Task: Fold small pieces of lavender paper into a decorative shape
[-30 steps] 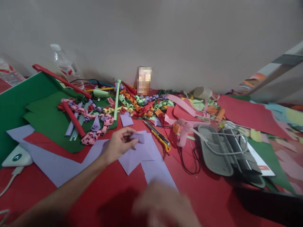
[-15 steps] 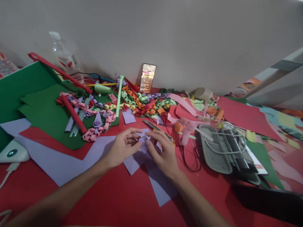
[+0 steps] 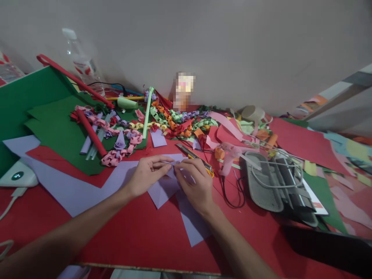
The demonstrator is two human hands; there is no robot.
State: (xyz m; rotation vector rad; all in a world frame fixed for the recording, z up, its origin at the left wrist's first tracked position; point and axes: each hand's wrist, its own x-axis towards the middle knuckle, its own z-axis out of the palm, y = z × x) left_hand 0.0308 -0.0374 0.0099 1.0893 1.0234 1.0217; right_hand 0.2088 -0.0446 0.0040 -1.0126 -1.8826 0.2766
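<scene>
Fingertip to fingertip, my left hand [image 3: 148,173] and my right hand [image 3: 197,185] pinch a small piece of purple paper [image 3: 173,163]; most of it is hidden by the fingers. Under them lies a creased square of purple paper [image 3: 160,193], and a longer purple strip [image 3: 192,224] sticks out below my right wrist. Just beyond my right hand rests a utility knife [image 3: 192,153] with a yellow edge. A pink hot glue gun [image 3: 229,155] lies farther right, its black cord curling on the red table cover [image 3: 130,240].
Several colourful paper chains [image 3: 168,118] are heaped by the wall, below a propped phone [image 3: 184,91]. At left are a green sheet [image 3: 52,128], a red paper tube [image 3: 91,133], a power bank [image 3: 19,174] and a plastic bottle [image 3: 83,64]. A grey tool case [image 3: 263,186] lies open at right.
My two hands have come closer, and the fingertips now meet over the small purple paper. The view has tipped down slightly, showing the table's front edge.
</scene>
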